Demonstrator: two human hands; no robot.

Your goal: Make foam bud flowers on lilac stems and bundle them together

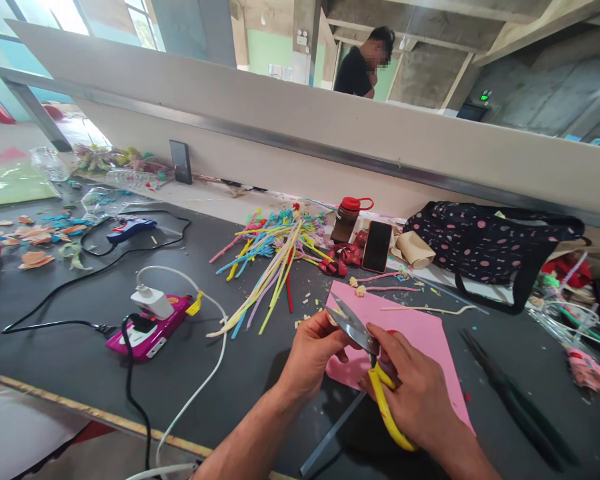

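Observation:
My right hand point(415, 380) is closed on a pair of scissors point(353, 327) with yellow handles. Their blades point up and left, spread apart, with my left hand point(315, 353) right at them. Thumb and fingers of that left hand are pinched together; a small pale bit shows there, too hidden to name. Beneath both hands lies a sheet of pink foam or paper point(425, 333). A thin cream stem point(425, 309) and two pink stems with pale tufted ends point(387, 289) rest on or by it. From below the right hand, a translucent stick point(333, 427) runs toward the table's front edge.
Bundled coloured stems point(275, 273) lie ahead. A purple power strip point(153, 327), its cables, and a blue glue gun point(131, 229) are at left. Dark long-bladed shears point(515, 400) lie at right. Behind stand a phone point(377, 247), a bottle point(347, 220) and a patterned bag point(480, 243).

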